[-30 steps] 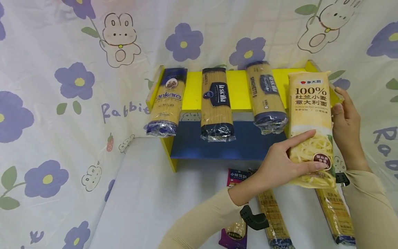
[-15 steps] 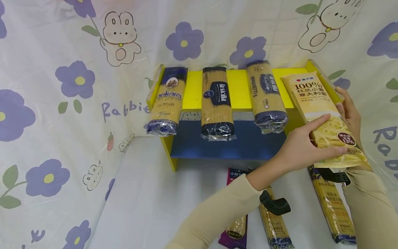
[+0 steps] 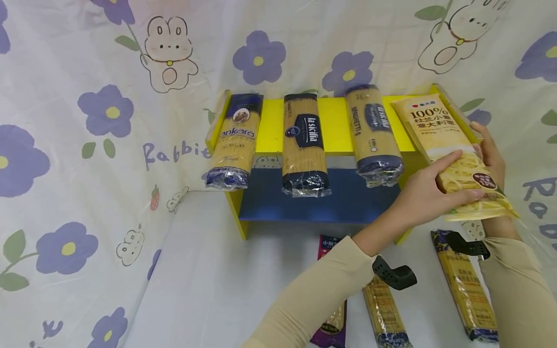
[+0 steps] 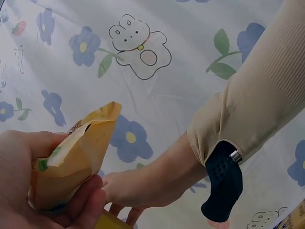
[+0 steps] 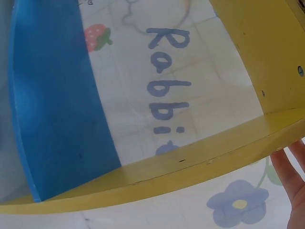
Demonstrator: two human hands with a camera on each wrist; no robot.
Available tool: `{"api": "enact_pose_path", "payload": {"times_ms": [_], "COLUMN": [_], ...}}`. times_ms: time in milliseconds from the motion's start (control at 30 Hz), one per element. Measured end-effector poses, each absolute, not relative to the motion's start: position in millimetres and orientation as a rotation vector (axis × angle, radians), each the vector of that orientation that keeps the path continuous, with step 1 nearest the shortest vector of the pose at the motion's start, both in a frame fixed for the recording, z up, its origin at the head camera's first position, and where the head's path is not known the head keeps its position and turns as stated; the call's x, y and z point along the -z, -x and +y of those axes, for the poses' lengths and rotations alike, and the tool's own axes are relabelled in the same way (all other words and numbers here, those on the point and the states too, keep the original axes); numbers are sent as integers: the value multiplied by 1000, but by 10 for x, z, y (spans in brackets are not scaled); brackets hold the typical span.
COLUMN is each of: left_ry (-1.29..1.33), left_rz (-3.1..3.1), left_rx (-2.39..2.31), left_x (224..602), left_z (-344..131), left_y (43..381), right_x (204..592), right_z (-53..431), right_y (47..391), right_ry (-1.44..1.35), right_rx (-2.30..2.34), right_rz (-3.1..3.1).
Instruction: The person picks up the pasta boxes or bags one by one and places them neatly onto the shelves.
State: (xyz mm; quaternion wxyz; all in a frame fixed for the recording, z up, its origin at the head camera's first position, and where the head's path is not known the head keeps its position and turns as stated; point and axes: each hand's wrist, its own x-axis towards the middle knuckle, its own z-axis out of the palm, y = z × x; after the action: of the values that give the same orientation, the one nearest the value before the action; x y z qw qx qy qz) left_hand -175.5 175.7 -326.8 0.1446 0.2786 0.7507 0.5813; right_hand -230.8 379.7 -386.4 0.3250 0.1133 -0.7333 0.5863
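Observation:
My left hand grips the lower part of a cream-yellow packet of pasta, thumb and fingers round its sides. The packet slants over the right end of the yellow upper shelf, its bottom end jutting out past the front. In the left wrist view the pasta packet sits between thumb and fingers. My right hand, partly hidden behind the packet, holds the rack's right side panel. The right wrist view has its fingers against the outer edge of the yellow side panel.
On the upper shelf lie an ankara spaghetti packet and two la sicilia packets, one dark-ended, one blue-ended. Below is a blue shelf. A purple pasta packet and two golden ones lie on the white table.
My left hand has moved right and up with the pasta packet, swinging its bottom end to the right so it slants along the shelf's right side. The right hand stays on the side panel.

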Motion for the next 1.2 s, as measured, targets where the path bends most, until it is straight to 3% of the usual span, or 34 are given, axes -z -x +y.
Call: {"api": "enact_pose_path", "payload": {"times_ms": [167,400,700,1000,1200], "left_ry": [-788,-957,-1094,-986,-1020], "left_rz": [2037,1871,2225,2153,2196], "left_rx": [-1764,-1779,-1623,-1591,-1635], "left_x": [3337,3451,3475,3394,3450], "left_z": [1742,1671,1709,1760,1802], "left_y": [1768,1699,1599,1646,1765], "right_x": [3866,3869,3888,3861,3849], "right_z": [3755,3767,3802,3762,3691], "right_y": [2291,2283,2322,2293,2246], "right_ry": [-301,-280,-380,-359,-402], "right_rx": [-1468,-1412,-1399,-1375,-1600], "right_rz": [-1966,-2026,-1932,-1937,-1832]}}
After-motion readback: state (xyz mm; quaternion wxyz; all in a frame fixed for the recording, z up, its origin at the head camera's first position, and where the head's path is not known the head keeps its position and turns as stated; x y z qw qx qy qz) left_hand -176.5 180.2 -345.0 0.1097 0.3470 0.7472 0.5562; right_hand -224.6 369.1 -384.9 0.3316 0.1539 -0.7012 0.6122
